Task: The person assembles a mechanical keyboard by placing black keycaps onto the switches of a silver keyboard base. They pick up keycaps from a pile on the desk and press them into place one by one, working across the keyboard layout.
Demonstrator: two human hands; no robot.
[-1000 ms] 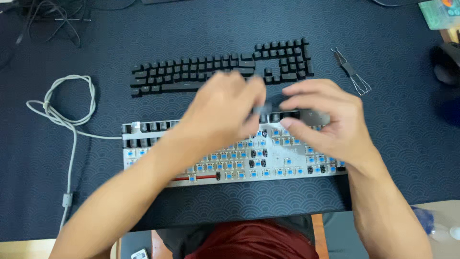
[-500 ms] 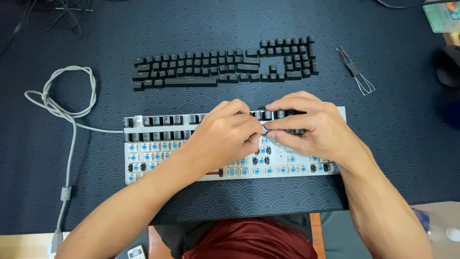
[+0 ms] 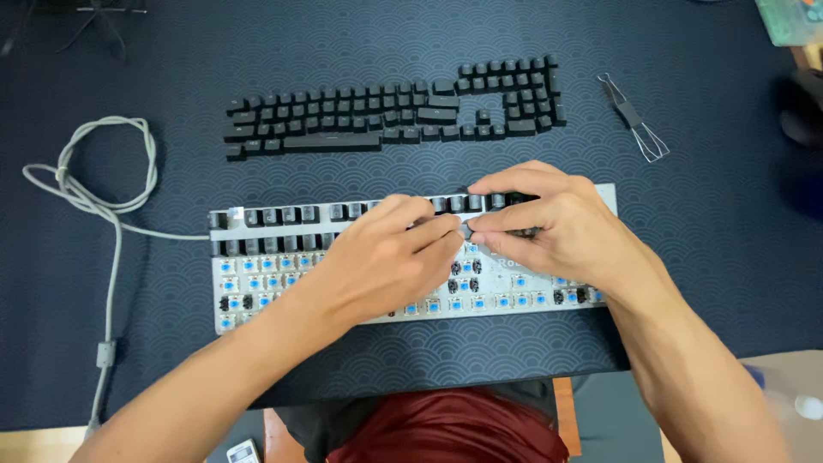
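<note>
Both hands, left hand and right hand, pinch a black keycap between fingertips over a stripped keyboard; loose keycaps lie beyond.

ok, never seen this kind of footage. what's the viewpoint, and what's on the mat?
The single view comes from a camera worn on a person's head, looking down at their own two bare hands. The left hand and right hand meet over a white keyboard with most caps off, so its blue switches show. Their fingertips pinch a small dark keycap at the upper rows. Behind it, loose black keycaps lie arranged in rows on the dark patterned mat. A wire keycap puller lies at the right, and a grey cable loops at the left.
</note>
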